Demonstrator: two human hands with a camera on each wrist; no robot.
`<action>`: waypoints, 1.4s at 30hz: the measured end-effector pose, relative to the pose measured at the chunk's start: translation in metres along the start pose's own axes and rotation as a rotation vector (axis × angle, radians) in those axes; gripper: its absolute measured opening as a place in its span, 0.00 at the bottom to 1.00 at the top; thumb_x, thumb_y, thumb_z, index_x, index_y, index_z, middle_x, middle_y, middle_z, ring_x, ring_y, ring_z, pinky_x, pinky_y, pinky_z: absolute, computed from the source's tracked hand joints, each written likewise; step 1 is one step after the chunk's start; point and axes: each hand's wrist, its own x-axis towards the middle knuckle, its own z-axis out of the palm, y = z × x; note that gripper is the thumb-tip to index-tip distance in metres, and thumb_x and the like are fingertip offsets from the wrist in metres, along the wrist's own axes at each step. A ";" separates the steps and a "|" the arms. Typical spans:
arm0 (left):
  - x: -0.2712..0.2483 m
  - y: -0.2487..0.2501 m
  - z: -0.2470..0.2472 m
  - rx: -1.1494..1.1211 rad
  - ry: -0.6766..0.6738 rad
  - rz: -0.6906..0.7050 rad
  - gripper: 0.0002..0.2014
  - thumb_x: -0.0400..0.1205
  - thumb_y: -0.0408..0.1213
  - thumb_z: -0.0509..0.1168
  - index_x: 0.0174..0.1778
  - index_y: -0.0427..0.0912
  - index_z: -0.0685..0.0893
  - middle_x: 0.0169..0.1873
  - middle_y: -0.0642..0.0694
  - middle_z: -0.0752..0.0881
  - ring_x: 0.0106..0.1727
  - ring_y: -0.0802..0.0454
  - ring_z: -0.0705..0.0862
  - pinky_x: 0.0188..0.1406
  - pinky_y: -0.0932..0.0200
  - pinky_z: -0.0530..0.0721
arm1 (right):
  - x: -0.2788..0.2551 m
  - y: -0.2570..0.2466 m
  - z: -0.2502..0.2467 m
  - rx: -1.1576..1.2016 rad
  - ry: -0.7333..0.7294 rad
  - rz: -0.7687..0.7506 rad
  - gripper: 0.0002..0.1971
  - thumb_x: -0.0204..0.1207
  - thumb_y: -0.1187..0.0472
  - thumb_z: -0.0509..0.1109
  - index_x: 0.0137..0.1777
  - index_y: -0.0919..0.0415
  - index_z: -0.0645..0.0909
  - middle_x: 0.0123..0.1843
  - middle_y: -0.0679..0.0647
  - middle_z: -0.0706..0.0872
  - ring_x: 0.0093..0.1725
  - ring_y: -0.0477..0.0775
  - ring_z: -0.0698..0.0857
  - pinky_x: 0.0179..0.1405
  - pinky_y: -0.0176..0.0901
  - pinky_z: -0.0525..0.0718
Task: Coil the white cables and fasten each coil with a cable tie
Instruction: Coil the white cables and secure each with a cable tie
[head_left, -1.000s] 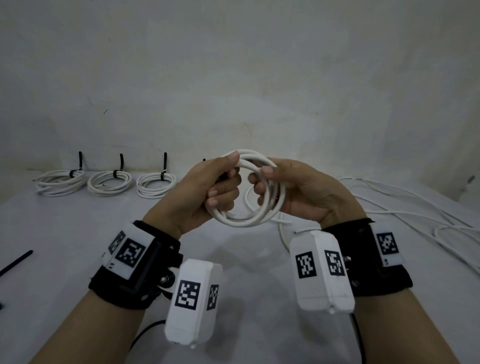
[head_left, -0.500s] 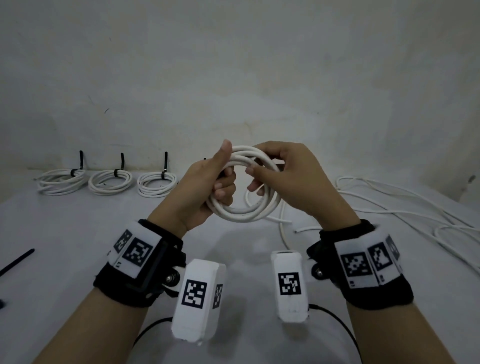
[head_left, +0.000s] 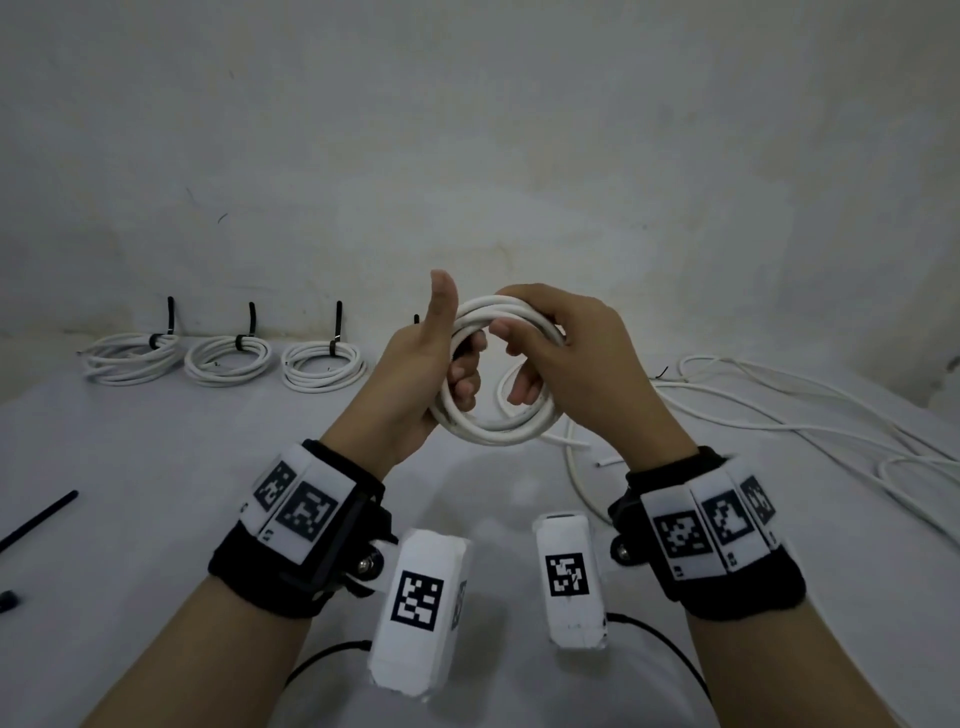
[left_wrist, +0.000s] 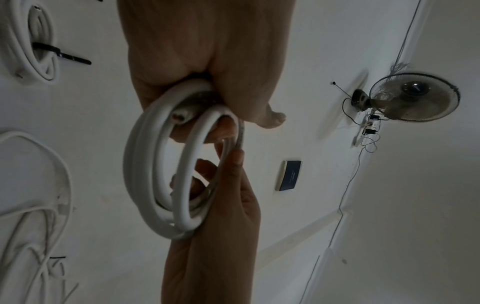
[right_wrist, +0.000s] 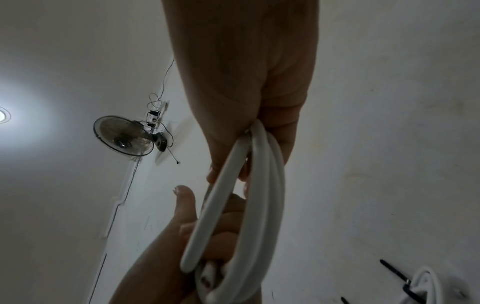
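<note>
I hold a white cable coil (head_left: 493, 431) upright above the table, between both hands. My left hand (head_left: 457, 358) curls its fingers through the coil's left side, thumb pointing straight up and off the cable. My right hand (head_left: 519, 358) reaches over the top right of the coil and grips it, thumb inside the ring. In the left wrist view a cut cable end (left_wrist: 180, 118) pokes out of the coil (left_wrist: 155, 164) near my left palm. The right wrist view shows the coil (right_wrist: 259, 205) running from my right hand to my left. No tie is visible on this coil.
Three tied coils (head_left: 130, 358) (head_left: 228, 358) (head_left: 322, 366) lie in a row at the back left, black tie tails sticking up. Loose white cables (head_left: 779, 405) sprawl over the table's right side. A black cable tie (head_left: 39, 522) lies at the left edge.
My right hand has rolled over from the coil's right side to grip it from above. My left thumb has lifted off the cable and points up. The coil has risen slightly.
</note>
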 end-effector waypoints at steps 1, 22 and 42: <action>0.000 0.000 0.000 0.007 -0.007 0.012 0.31 0.62 0.69 0.54 0.34 0.40 0.78 0.17 0.52 0.67 0.18 0.57 0.69 0.20 0.66 0.72 | 0.000 0.000 -0.001 0.004 0.023 0.000 0.07 0.80 0.60 0.68 0.53 0.60 0.85 0.31 0.50 0.84 0.20 0.48 0.85 0.25 0.34 0.82; 0.002 0.001 -0.006 0.078 0.066 -0.025 0.31 0.77 0.69 0.41 0.27 0.43 0.66 0.17 0.52 0.65 0.15 0.59 0.62 0.15 0.67 0.66 | 0.000 0.002 0.022 0.634 0.162 0.254 0.12 0.69 0.72 0.76 0.52 0.64 0.85 0.23 0.46 0.80 0.16 0.44 0.70 0.17 0.32 0.69; 0.002 0.008 -0.024 0.022 -0.210 -0.076 0.12 0.87 0.34 0.53 0.51 0.36 0.81 0.27 0.48 0.73 0.28 0.54 0.77 0.34 0.61 0.82 | 0.000 0.004 0.025 0.718 0.347 0.291 0.08 0.73 0.75 0.70 0.45 0.61 0.78 0.22 0.49 0.74 0.17 0.46 0.66 0.17 0.33 0.66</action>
